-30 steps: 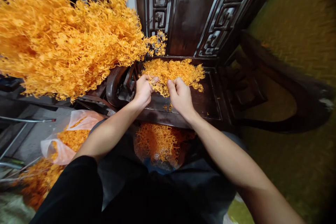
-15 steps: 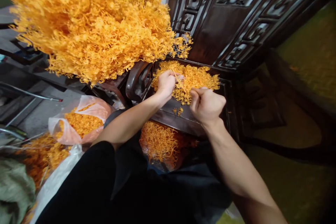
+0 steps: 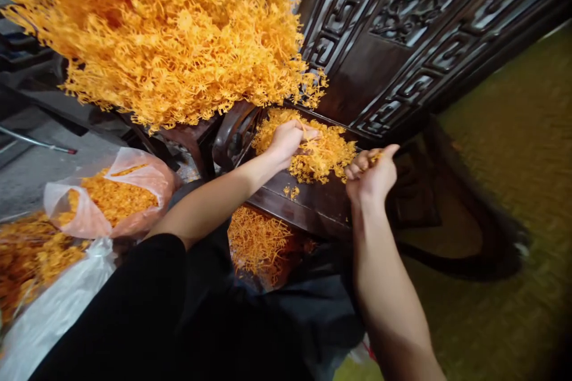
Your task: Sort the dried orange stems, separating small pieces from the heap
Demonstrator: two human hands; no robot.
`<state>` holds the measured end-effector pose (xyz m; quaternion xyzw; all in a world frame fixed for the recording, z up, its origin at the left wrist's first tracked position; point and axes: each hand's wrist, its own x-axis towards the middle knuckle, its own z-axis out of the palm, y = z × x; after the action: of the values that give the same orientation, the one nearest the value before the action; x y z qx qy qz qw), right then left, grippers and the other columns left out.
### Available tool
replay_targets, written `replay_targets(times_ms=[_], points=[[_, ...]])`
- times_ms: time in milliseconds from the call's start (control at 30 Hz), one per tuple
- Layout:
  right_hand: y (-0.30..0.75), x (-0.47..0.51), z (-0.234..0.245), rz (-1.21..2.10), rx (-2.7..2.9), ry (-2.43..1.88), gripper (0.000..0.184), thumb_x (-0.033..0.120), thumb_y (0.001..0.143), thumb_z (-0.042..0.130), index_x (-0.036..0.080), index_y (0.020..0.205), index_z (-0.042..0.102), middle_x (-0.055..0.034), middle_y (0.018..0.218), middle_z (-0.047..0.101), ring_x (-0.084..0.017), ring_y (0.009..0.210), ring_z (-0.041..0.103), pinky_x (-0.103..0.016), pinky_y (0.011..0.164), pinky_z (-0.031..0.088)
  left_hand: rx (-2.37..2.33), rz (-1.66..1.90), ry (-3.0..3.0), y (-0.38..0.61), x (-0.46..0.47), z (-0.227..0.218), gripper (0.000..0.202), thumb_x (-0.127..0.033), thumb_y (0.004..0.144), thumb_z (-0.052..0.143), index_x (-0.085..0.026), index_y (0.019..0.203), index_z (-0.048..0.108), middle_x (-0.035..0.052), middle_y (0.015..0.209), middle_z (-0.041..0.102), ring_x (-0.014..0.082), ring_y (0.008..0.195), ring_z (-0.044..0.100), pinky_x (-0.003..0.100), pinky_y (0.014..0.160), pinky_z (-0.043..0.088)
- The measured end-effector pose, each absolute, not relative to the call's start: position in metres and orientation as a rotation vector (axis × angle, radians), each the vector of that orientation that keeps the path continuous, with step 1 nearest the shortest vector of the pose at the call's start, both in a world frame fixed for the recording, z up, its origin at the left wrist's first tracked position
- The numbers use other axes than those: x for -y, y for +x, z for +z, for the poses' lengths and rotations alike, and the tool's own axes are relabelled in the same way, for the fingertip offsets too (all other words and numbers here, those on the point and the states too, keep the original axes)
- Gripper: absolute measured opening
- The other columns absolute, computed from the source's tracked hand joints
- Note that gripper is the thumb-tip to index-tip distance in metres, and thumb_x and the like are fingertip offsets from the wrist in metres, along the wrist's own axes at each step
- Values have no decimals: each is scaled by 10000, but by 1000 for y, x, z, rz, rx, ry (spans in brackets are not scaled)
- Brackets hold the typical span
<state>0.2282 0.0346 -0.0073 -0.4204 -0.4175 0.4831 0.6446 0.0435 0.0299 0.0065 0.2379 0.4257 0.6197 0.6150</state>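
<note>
My left hand [image 3: 287,141] is closed on a thin orange plastic stem [image 3: 304,130] over a pile of small orange plastic flower pieces [image 3: 328,155]. The pile lies on the dark wooden seat [image 3: 313,201] of a carved chair. To the right of the pile, my right hand [image 3: 372,175] is turned with its thumb pointing up and its fingers curled. A small orange plastic piece [image 3: 376,157] shows between that thumb and the fingers. Two or so loose bits [image 3: 291,192] lie on the seat in front of the pile.
A large heap of orange plastic sprays [image 3: 187,41] rises at upper left, beside the chair's armrest [image 3: 230,134]. Below it stands an open pinkish plastic bag [image 3: 147,208] of orange pieces. Bare orange stems [image 3: 257,238] lie under the seat. The carved chair back [image 3: 370,71] stands behind.
My right hand has moved right, away from the pile, and rolled so its thumb points up. My left hand stays over the pile with the stem. The view has shifted slightly.
</note>
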Motion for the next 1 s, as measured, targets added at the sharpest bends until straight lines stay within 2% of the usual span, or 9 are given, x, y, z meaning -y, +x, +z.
replay_targets(times_ms=[67,200,300,400,533,600,667,833,1000], points=[[234,-49,-16,1361,866,-988,563,665,914,642,223,681,385,90,554,269,-59,405,201,-194,356,214,-990,1418,555,44,-26,5,238,-108,796,745,-172,712,531,14,762,689,152,719,675,257,660,510],[228,-65,-35,1513,714,-1084,235,346,984,628,185,824,568,33,681,536,-73,527,520,-185,512,466,-1026,1450,606,39,-23,2,227,-81,804,717,-166,717,526,-2,760,678,132,680,664,232,637,487],[218,-73,-45,1445,711,-1195,136,229,994,525,172,926,629,-30,861,661,-107,708,662,-232,676,548,-1064,1449,610,37,-21,1,209,-67,834,689,-163,732,533,-1,748,672,135,695,684,220,632,468],[210,-71,-47,1196,863,-1205,169,346,980,577,196,1009,649,-41,991,689,-131,859,696,-243,706,550,-1048,1459,580,37,-21,-1,233,-59,853,684,-162,725,520,5,754,674,145,712,709,228,650,474],[201,-42,-39,1338,1238,-1060,548,743,902,577,206,984,649,-59,909,711,-177,776,707,-296,630,565,-991,1524,560,37,-23,-4,256,-83,812,768,-164,742,536,-6,755,672,140,707,704,253,713,496],[195,-22,-33,1504,1363,-998,573,762,821,681,222,1003,624,-25,801,704,-167,640,680,-295,571,553,-987,1561,564,37,-24,-5,254,-98,817,768,-167,751,532,-14,761,678,128,705,691,257,736,502],[191,-5,-28,1505,1432,-948,508,658,779,800,229,969,606,10,726,691,-141,538,632,-275,529,532,-995,1590,567,38,-24,-6,230,-102,847,732,-169,764,528,-18,765,684,113,695,675,260,750,509],[193,19,-26,1267,1532,-940,363,517,865,771,215,843,569,25,619,648,-115,430,542,-251,450,452,-999,1628,527,49,-25,-13,302,-131,802,789,-175,741,497,-40,731,658,92,609,619,262,701,522],[213,48,-26,429,1839,-887,144,344,925,685,201,909,670,-32,720,704,-172,597,671,-297,559,530,-1116,1654,340,58,-38,-25,252,-73,829,720,-178,734,510,-49,676,618,89,605,603,258,698,547]])
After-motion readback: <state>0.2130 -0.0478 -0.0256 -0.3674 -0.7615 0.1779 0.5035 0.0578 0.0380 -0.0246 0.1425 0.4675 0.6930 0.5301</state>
